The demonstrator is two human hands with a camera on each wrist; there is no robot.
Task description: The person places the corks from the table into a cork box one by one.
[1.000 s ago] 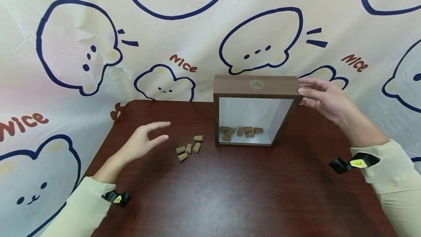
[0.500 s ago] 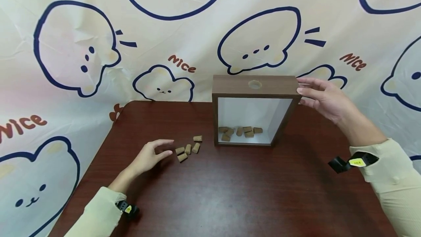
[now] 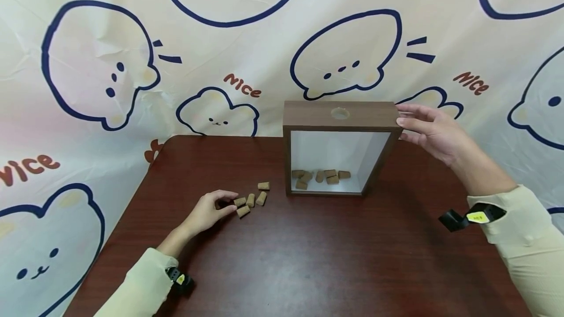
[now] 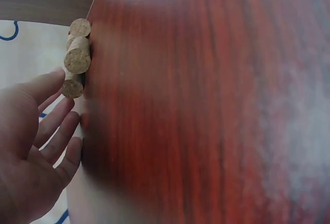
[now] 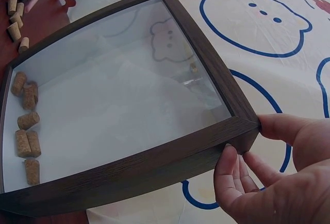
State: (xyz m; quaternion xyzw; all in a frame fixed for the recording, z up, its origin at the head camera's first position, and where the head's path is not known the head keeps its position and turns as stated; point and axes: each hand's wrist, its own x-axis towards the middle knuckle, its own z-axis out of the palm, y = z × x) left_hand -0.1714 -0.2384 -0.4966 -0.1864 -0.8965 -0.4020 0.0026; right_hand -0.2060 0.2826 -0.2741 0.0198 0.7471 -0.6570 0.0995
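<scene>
A brown wooden-framed box (image 3: 341,120) with a clear front and a round hole in its top stands upright on the table. Several corks (image 3: 332,179) lie inside on its floor. My right hand (image 3: 440,133) grips its upper right corner, thumb and fingertips against the frame, as the right wrist view also shows. Left of the box lies a loose group of corks (image 3: 250,200). At that group's left edge my left hand (image 3: 207,214) has its thumb and fingers spread around the nearest cork (image 4: 72,88); whether they touch it I cannot tell.
The dark red-brown table (image 3: 282,258) has a glossy top. Behind it hangs a pale cloth (image 3: 207,53) with blue cartoon outlines. Black wrist cameras (image 3: 478,216) are strapped over both pale sleeves.
My left hand has come down and to the right, from above the table to the nearest corks. The right hand stays at the box corner, and the corks lie as before.
</scene>
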